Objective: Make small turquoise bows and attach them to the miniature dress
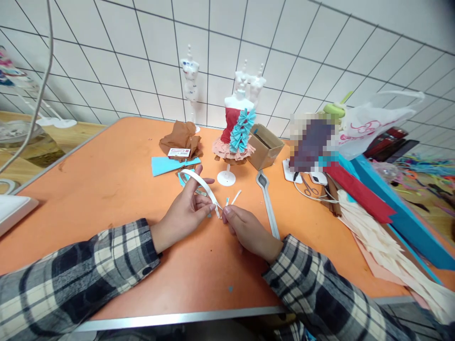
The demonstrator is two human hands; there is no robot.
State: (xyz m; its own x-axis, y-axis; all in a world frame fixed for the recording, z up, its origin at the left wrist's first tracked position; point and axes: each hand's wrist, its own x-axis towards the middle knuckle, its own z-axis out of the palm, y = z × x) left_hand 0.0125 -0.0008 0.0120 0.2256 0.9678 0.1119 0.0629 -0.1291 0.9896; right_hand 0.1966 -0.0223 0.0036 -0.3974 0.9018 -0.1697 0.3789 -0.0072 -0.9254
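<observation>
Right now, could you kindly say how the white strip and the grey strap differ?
The white strip curves in the left hand; the grey strap lies straight on the orange table. The white strip looks uniformly narrow; the grey strap widens at its far end. Both are elongated.

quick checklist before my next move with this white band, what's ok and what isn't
1. White band held in the left hand: ok
2. Right hand beside the band's lower end: ok
3. Right hand's grip on the band itself: cannot tell, too small
4. Dressed mannequin upright: ok
5. Scissors away from both hands: ok
6. Table free of scraps: not ok, blue scrap near front edge
</observation>
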